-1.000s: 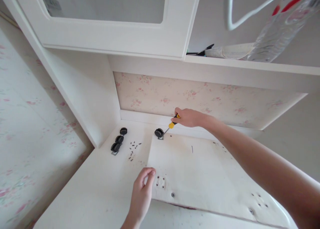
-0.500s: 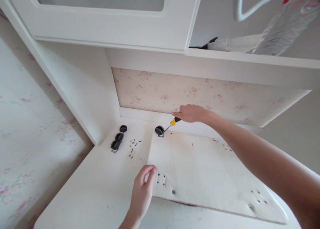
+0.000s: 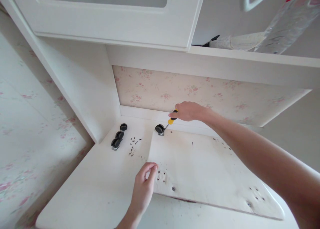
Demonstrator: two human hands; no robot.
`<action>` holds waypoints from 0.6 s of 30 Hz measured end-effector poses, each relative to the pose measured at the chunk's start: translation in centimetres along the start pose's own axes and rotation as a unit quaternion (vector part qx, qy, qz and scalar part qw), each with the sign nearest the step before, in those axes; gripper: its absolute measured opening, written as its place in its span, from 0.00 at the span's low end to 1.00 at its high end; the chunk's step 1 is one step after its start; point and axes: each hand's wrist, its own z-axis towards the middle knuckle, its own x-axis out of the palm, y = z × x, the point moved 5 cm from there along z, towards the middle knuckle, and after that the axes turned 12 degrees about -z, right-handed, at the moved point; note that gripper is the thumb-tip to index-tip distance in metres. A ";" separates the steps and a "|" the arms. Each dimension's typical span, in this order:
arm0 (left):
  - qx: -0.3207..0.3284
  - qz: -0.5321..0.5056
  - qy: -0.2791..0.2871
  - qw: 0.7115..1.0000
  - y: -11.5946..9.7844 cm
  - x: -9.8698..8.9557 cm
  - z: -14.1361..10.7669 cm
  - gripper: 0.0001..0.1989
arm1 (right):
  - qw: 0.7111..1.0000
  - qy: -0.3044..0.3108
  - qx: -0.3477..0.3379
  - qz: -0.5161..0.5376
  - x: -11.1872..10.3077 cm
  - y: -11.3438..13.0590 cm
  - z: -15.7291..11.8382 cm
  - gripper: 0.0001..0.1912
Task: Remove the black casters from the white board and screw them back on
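Observation:
My right hand point(image 3: 187, 111) is wrapped round the black and yellow handle of a screwdriver point(image 3: 171, 121). The screwdriver's shaft slants down to the metal plate of a black caster wheel point(image 3: 159, 128), which sits at the far left corner of a white board point(image 3: 200, 169). Near the board's left edge, my left hand point(image 3: 145, 189) has its thumb and forefinger tips pressed together; whatever is between them is too small to make out. Screw holes show at the board's near left corner and at its right side.
Three loose casters point(image 3: 119, 135) stand on the white desktop point(image 3: 100, 182) at the left, beside several small dark screws point(image 3: 132, 151). A cabinet point(image 3: 112, 25) and a shelf point(image 3: 250, 55) holding a plastic-wrapped item overhang the back. A side panel rises at left.
My right hand has shifted slightly left and the screwdriver stands a little steeper at the caster. My left hand keeps its pinch. The whole view has moved slightly.

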 end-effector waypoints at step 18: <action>0.015 -0.008 -0.001 1.000 -0.3 -0.1 -0.2 0.13 | 0.997 -0.006 -0.066 0.042 -0.4 0.4 -0.6 0.20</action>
